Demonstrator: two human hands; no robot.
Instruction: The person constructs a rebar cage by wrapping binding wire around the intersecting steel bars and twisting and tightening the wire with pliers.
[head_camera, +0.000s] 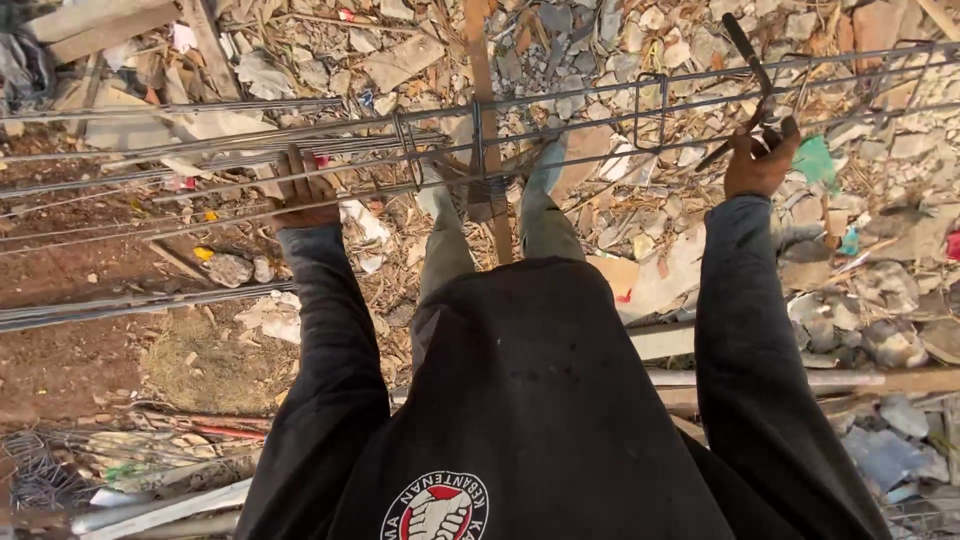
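Steel is what I am gripping with both hands. My left hand (303, 195) is closing around the long bars (200, 150) of a rebar cage (560, 125), fingers curled over them from my side. My right hand (760, 160) is clamping on a dark hooked tool (745, 95), whose handle is rising up and away from my fist, its tip touching the cage near a square stirrup (650, 110). The cage is lying level across in front of me, running from the left edge to the right edge, with more stirrups (407, 150) looped around the bars between my hands. My dark sleeves are reaching out to either side of it. Below the cage my legs (545, 215) are standing on a wooden plank (485, 70) that is running away from me. Around it the ground (900, 300) is lying covered in broken rubble and scraps. To the left, further bars (120, 305) are resting over bare red soil (60, 360).
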